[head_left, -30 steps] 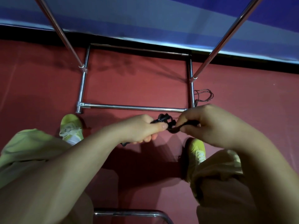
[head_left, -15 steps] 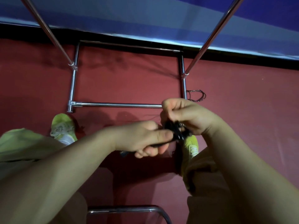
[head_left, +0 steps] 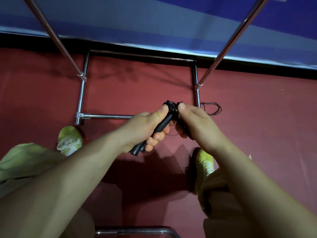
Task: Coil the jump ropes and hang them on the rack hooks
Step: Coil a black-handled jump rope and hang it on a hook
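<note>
A black jump rope (head_left: 164, 122) sits bundled between both hands, above the red floor. My left hand (head_left: 144, 127) grips its two black handles, whose ends stick out below the fist. My right hand (head_left: 193, 121) holds the wound cord beside the handle tops, thumb pressed against the bundle. A second thin dark rope (head_left: 213, 109) lies coiled on the floor just right of the rack base. The chrome rack (head_left: 82, 93) stands in front of me; its hooks are out of view.
Two slanted chrome uprights (head_left: 51, 33) rise toward me from the rectangular base frame. A blue wall panel (head_left: 154, 23) runs behind. My yellow-green shoes (head_left: 69, 140) stand on the red floor. A chrome bar (head_left: 133, 230) crosses the bottom edge.
Both hands rose and shifted right together. My left hand turned the handles more upright, and my right hand moved from over the bundle to its right side.
</note>
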The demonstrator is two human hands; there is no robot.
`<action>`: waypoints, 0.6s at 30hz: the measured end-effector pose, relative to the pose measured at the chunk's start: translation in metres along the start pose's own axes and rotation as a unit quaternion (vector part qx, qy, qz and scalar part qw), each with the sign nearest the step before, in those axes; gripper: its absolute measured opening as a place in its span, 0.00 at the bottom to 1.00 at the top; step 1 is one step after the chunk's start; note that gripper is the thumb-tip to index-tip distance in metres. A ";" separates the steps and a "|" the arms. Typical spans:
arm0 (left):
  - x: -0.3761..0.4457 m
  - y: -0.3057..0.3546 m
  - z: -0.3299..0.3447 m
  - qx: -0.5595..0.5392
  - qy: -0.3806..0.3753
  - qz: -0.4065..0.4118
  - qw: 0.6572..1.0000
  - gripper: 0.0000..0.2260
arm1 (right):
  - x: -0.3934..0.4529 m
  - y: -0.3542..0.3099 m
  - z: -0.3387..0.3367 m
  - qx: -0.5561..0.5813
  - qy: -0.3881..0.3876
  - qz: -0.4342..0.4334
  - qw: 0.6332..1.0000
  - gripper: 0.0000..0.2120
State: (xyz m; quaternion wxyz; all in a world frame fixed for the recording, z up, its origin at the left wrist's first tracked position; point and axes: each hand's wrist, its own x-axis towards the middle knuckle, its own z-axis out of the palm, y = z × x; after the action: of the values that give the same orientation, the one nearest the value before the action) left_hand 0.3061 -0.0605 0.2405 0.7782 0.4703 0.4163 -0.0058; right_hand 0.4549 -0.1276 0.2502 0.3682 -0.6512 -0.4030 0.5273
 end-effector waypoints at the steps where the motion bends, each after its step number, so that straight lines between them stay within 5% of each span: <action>1: 0.000 0.000 0.000 0.006 0.002 -0.002 1.000 0.25 | -0.001 0.000 0.002 -0.004 0.003 0.008 1.000 0.20; 7: 0.001 -0.001 -0.007 -0.011 -0.034 -0.022 0.999 0.34 | 0.001 0.001 0.008 0.066 0.017 0.052 0.996 0.17; 15: -0.005 -0.004 -0.023 -0.173 -0.221 -0.107 0.954 0.29 | 0.006 0.017 0.000 0.151 0.017 0.042 0.988 0.13; 18: -0.009 -0.004 -0.026 -0.204 -0.227 -0.119 0.945 0.29 | 0.008 0.019 -0.001 0.152 0.008 0.031 0.988 0.13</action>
State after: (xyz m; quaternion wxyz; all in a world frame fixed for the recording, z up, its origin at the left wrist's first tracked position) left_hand 0.2823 -0.0471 0.2379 0.9250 0.2352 0.2734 -0.1198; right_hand 0.4593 -0.1278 0.2297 0.4494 -0.6040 -0.2948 0.5884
